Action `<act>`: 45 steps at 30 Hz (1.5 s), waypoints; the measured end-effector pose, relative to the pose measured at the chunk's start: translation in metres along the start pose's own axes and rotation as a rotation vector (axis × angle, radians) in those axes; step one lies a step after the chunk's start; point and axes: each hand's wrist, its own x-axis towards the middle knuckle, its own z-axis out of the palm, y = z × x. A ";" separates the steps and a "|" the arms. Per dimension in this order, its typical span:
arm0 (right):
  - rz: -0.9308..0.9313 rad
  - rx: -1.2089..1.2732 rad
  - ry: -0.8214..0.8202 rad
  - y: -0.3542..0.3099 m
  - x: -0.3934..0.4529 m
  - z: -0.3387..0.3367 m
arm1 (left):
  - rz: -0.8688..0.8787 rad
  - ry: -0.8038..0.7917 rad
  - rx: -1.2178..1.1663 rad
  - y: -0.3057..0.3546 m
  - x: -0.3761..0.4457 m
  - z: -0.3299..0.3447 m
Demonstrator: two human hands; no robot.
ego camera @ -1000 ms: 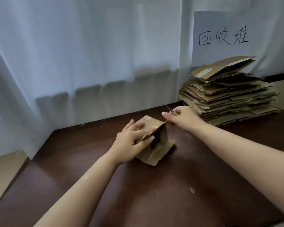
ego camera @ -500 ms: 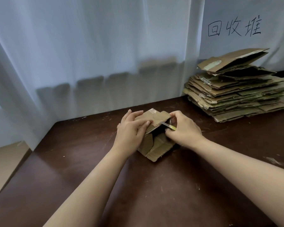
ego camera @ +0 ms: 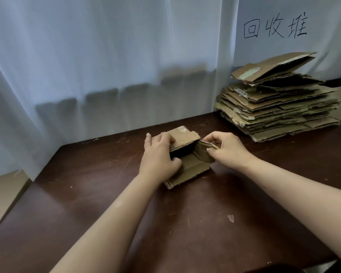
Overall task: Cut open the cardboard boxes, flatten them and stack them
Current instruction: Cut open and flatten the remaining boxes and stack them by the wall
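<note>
The small cardboard box point(ego camera: 185, 154) has sunk lower on the table — its top panel, tented upright a second ago, now lies nearly flat under the left hand point(ego camera: 158, 154). The right hand point(ego camera: 224, 149), earlier at the box's upper right corner with a thin tool (a blade, perhaps), now pinches the right-side flap point(ego camera: 204, 152) — pulled outward.

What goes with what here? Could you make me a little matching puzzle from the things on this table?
Things:
1. small cardboard box
2. stack of flattened cardboard
3. handwritten paper sign
4. left hand

Places or states:
A. hangs above the pile
B. piled at the table's far right
C. grips the box
D. partly opened, mid-table

Pairs: 1-D, 2-B, 3-A, 4-C
</note>
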 end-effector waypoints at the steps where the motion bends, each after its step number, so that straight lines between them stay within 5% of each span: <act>1: -0.002 -0.004 0.002 0.001 0.000 0.000 | 0.029 -0.084 -0.023 -0.004 -0.001 -0.006; 5: 0.001 0.044 -0.026 0.001 -0.001 -0.003 | 0.112 -0.401 0.006 -0.017 -0.006 -0.033; 9: -0.040 0.206 -0.276 -0.003 -0.008 -0.016 | 0.218 -0.545 0.116 -0.035 -0.004 -0.055; 11: -0.043 0.273 -0.218 -0.005 -0.006 -0.020 | 0.277 -0.580 0.139 -0.041 -0.003 -0.062; 14: -0.037 0.220 -0.043 -0.003 0.008 -0.017 | 0.346 -0.570 0.124 -0.042 -0.004 -0.064; 22: -0.032 0.227 -0.158 -0.016 0.002 -0.005 | 0.237 -0.426 0.254 -0.021 0.005 -0.070; 28: 0.046 0.367 -0.472 -0.034 -0.023 -0.007 | -0.016 -0.350 0.378 0.000 0.010 -0.056; 33: 0.160 0.122 -0.260 -0.023 -0.012 -0.005 | -0.219 -0.236 0.333 0.013 0.006 -0.028; 45: 0.161 0.119 -0.301 -0.007 -0.019 0.002 | 0.004 -0.348 0.119 -0.019 0.009 -0.042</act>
